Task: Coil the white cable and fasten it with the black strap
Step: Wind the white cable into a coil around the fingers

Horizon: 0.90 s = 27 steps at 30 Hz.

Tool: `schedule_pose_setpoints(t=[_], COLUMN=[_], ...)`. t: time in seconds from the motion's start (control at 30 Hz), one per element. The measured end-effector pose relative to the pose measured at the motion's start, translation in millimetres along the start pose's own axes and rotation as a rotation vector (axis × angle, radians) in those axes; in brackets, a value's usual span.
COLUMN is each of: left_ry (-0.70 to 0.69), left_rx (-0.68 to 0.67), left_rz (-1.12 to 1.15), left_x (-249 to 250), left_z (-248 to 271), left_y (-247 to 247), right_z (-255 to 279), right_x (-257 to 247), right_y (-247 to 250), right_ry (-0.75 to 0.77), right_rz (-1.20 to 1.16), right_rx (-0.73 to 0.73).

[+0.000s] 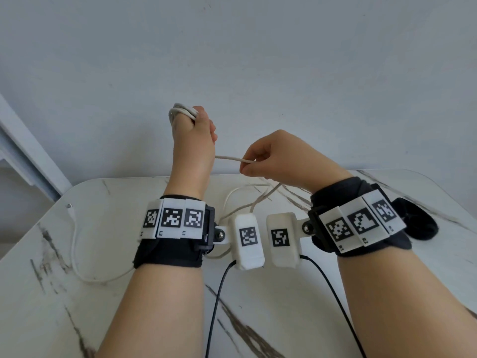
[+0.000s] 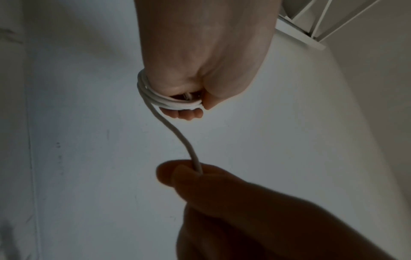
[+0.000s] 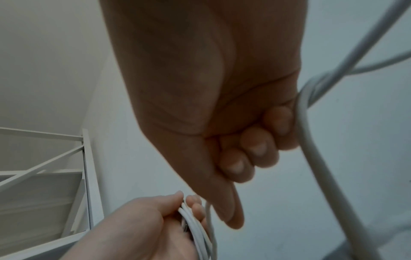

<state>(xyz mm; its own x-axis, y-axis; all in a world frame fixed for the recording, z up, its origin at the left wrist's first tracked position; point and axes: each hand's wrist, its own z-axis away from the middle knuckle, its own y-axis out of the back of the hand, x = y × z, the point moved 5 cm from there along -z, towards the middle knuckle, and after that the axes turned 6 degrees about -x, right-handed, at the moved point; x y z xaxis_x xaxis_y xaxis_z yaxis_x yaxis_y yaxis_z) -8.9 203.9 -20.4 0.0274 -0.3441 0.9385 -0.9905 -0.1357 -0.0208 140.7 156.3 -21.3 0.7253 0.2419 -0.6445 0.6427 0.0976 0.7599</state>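
Observation:
My left hand point(image 1: 200, 120) is raised above the table, its fingers curled round several loops of the white cable point(image 1: 180, 111); the loops point(image 2: 175, 103) wrap the fingers. A strand point(image 1: 228, 158) runs from it to my right hand point(image 1: 245, 170), which pinches the cable between thumb and fingers point(image 2: 177, 173). Behind that pinch the cable point(image 3: 311, 151) passes the little finger and drops to the table. Its loose tail point(image 1: 74, 249) curves over the tabletop to a connector point(image 1: 69, 206). Black fabric point(image 1: 418, 223) sits by my right wrist; I cannot tell if it is the strap.
The white marble-patterned table point(image 1: 77, 306) has a rounded far edge against a pale wall point(image 1: 258, 60). A white frame point(image 1: 23, 151) stands at the left. Two thin black leads point(image 1: 219, 293) trail from the wrist cameras toward me.

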Motion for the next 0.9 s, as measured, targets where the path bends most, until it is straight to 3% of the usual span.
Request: schedule_pose_setpoints(t=[0.17, 0.33, 0.57, 0.8, 0.9], left_ry=[-0.143, -0.093, 0.03, 0.123, 0.125], left_rx=[0.081, 0.032, -0.297, -0.548, -0.66], left_rz=[-0.167, -0.358, -0.695, -0.535, -0.579], left_x=[7.9, 2.6, -12.3, -15.2, -13.5], left_z=[-0.3, -0.3, 8.1, 14.7, 22.2], left_y=[8.3, 12.3, -10.9, -20.5, -23.8], right_z=[0.7, 1.8, 0.0, 2.0, 1.9], right_x=[4.2, 2.2, 0.5, 5.7, 11.7], right_y=[2.7, 1.3, 15.8, 26.8, 27.8], right_ry=[-0.046, -0.03, 0.084, 0.123, 0.107], right_rz=[-0.02, 0.076, -0.046, -0.08, -0.007], right_rx=[0.04, 0.05, 0.3, 0.495, 0.577])
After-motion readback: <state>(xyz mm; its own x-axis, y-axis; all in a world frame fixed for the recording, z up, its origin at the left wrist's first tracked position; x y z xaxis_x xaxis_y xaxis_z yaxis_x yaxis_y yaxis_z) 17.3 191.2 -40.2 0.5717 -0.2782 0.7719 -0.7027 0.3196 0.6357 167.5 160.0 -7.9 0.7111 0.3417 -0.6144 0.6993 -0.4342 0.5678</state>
